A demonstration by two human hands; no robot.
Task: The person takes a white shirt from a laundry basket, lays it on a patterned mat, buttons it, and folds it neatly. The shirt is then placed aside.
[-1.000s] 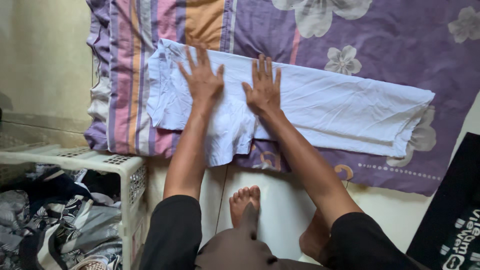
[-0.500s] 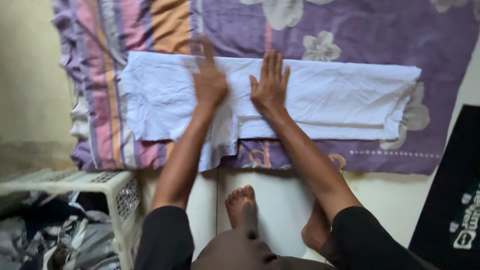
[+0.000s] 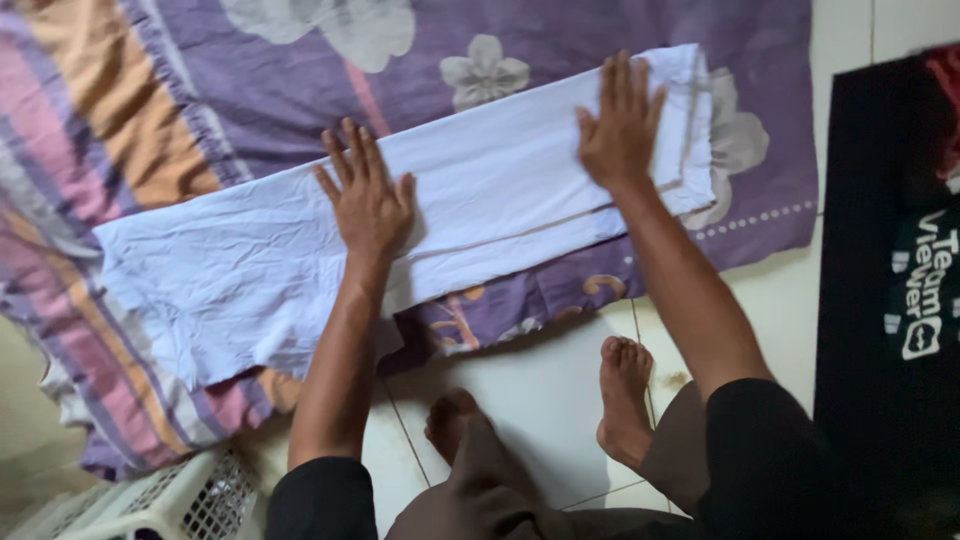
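A white folded cloth lies stretched across a purple flowered bedsheet on the floor. My left hand rests flat on the middle of the cloth, fingers spread. Flat on the cloth near its right end lies my right hand, fingers also apart. Neither hand grips anything. The cloth's left end is wider and wrinkled.
My bare feet rest on white floor tiles below the sheet. A white plastic laundry basket sits at the lower left. A black cloth with print lies along the right edge.
My right hand has slid along the cloth to its right end, apart from my left hand. The camera has tilted and moved closer.
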